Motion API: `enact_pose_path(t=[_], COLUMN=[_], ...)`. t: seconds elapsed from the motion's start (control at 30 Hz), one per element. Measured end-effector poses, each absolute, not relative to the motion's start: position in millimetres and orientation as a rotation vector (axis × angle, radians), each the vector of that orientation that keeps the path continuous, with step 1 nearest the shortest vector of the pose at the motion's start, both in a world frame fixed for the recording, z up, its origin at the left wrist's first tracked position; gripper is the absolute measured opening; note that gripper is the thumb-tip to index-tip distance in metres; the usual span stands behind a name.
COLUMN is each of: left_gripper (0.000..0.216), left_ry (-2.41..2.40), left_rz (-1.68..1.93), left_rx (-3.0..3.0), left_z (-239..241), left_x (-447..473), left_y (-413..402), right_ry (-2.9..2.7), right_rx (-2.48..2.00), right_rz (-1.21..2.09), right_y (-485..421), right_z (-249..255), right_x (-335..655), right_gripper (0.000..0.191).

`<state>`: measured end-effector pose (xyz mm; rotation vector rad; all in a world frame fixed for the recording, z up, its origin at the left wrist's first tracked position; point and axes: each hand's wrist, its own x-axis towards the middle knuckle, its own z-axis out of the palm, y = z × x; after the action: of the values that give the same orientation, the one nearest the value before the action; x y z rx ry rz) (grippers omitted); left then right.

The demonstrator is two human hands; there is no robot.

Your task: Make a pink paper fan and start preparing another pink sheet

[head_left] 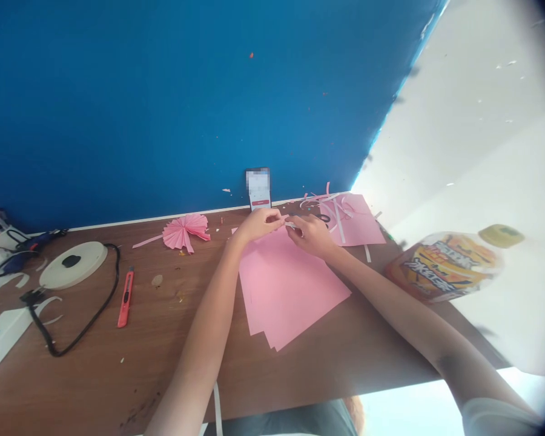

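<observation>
- A small, pale pink piece of paper (287, 221) is between the fingertips of two bare hands, just above the far end of a stack of flat pink paper sheets (295, 290). The fingers hide most of it, so its exact shape is unclear.
- The left hand (262, 224) has its grip closed to a pinch, thumb against fingers, on the piece's left end.
- The right hand (312, 235) meets it from the other side, its grip also narrowed to a pinch on the same piece.
- The step in hand appears to be fine folding or shaping of this piece; the next move seems to call for a steady left pinch while the right fingers work the paper evenly.
- Behind the hands, a phone with a lit screen (259, 188) leans against a blue painted wall (163, 109).
- To the right lie another pink sheet (366, 227) strewn with thin paper strips, and a large clear bottle with an orange label and yellow cap (454, 263).
- To the left, on the brown wooden counter (163, 363), rest a pleated pink paper fan (178, 234), a red craft knife (126, 298) and a round white disc (75, 266) beside a black cord (95, 318).
</observation>
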<state>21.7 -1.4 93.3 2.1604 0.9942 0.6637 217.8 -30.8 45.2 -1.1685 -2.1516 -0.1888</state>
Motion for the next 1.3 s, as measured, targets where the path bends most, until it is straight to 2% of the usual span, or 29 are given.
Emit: enact_pose_path(t=[0.17, 0.33, 0.57, 0.8, 1.3], left_gripper=[0.027, 0.024, 0.025, 0.022, 0.015], left_ry=[1.025, 1.076, 1.097, 1.088, 1.312], left_rz=[0.618, 0.524, 0.470, 0.229, -0.137], left_rx=[2.064, 2.006, 1.909, 1.872, 1.800], left_z=[94, 91, 92, 88, 77], left_x=[1, -20, -40, -54, -65], left_y=[7, 13, 13, 16, 24], right_ry=[-2.224, -2.337, -2.357, -2.449, -2.567], right_rx=[-1.134, -1.047, -0.992, -0.956, -1.000], right_rz=[-0.143, -0.137, 0.081, 0.202, 0.054], right_y=[-31, -30, -27, -28, -27], right_z=[50, 58, 69, 77, 68], right_x=[222, 229, 237, 239, 239], right_gripper=[0.031, 0.031, 0.028, 0.031, 0.031])
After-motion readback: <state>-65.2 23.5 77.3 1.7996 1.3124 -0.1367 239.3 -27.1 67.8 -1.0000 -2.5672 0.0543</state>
